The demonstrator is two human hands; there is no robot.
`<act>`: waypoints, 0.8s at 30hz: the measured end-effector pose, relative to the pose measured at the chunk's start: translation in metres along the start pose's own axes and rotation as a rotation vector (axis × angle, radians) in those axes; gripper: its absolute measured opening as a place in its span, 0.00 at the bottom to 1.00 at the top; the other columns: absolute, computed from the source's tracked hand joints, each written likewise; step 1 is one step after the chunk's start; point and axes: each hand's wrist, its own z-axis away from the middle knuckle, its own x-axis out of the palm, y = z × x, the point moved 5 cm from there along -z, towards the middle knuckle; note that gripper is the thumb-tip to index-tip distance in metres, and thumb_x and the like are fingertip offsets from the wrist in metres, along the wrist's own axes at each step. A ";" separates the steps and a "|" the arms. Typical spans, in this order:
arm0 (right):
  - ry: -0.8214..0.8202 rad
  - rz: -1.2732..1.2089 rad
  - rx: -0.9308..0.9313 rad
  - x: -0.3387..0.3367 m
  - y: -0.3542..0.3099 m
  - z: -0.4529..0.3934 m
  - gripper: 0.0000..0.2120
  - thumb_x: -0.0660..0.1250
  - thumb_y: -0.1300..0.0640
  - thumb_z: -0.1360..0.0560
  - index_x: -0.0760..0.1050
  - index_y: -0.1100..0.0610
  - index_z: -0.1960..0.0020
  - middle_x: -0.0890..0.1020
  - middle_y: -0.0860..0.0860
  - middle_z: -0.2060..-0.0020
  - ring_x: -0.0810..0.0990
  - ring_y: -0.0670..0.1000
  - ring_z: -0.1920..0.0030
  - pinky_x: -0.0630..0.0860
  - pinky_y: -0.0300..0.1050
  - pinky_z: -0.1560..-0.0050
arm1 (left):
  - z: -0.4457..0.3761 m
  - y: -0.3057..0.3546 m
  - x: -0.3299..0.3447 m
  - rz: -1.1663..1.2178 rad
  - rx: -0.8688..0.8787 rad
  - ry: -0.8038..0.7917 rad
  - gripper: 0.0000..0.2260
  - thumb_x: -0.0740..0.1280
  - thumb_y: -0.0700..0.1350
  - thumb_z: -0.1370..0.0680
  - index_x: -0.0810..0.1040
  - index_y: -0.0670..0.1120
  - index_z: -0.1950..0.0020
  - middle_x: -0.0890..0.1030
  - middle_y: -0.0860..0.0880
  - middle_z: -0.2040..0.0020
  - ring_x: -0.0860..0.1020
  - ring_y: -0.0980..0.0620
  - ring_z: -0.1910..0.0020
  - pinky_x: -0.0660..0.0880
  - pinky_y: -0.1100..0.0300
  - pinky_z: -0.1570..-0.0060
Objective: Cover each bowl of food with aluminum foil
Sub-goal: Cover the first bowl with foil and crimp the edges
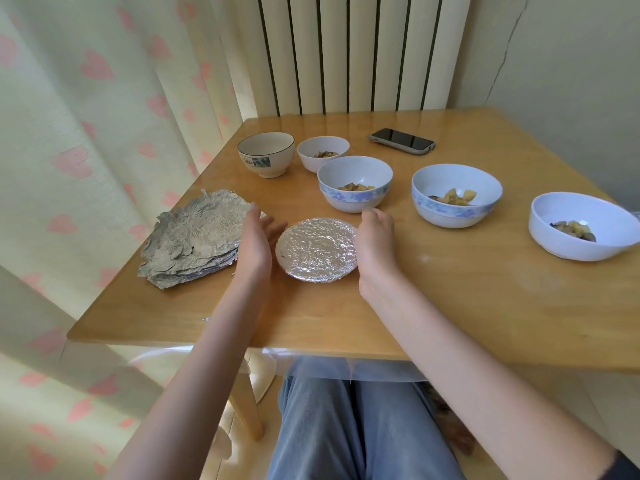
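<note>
A bowl covered with crinkled aluminum foil (317, 250) sits near the table's front edge. My left hand (256, 239) is just to its left and my right hand (376, 241) just to its right, both with fingers apart and holding nothing. A stack of used foil sheets (195, 237) lies at the left. Uncovered bowls with food stand behind and to the right: a small white bowl (322, 152), a blue-patterned bowl (355, 181), a second blue-patterned bowl (456, 194) and a white bowl (581, 225) at the far right.
A cream bowl with a dark rim (266, 153) stands at the back left; I cannot see inside it. A phone (401, 141) lies at the back. The wooden table (450, 306) ends close to my legs. A curtain hangs on the left, a radiator behind.
</note>
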 end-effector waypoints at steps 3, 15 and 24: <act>0.037 -0.105 0.014 0.005 0.012 0.018 0.10 0.51 0.53 0.20 0.67 0.51 0.41 0.73 0.46 0.57 0.72 0.49 0.55 0.70 0.44 0.50 | -0.004 0.003 0.015 -0.028 0.017 -0.090 0.27 0.50 0.59 0.17 0.70 0.41 0.30 0.79 0.43 0.38 0.79 0.45 0.44 0.75 0.49 0.41; -0.078 -0.009 0.186 0.022 0.003 -0.013 0.29 0.45 0.39 0.20 0.69 0.56 0.30 0.74 0.49 0.36 0.73 0.53 0.38 0.68 0.49 0.36 | 0.014 -0.014 0.016 0.151 -0.067 0.138 0.27 0.57 0.68 0.28 0.80 0.49 0.46 0.82 0.45 0.45 0.81 0.44 0.46 0.74 0.46 0.38; -0.012 -0.031 0.015 -0.002 0.006 -0.016 0.23 0.47 0.45 0.18 0.70 0.55 0.34 0.76 0.50 0.41 0.74 0.50 0.44 0.67 0.46 0.44 | 0.007 -0.001 0.000 0.044 0.009 0.050 0.24 0.51 0.61 0.18 0.75 0.43 0.40 0.81 0.48 0.51 0.79 0.52 0.53 0.73 0.54 0.43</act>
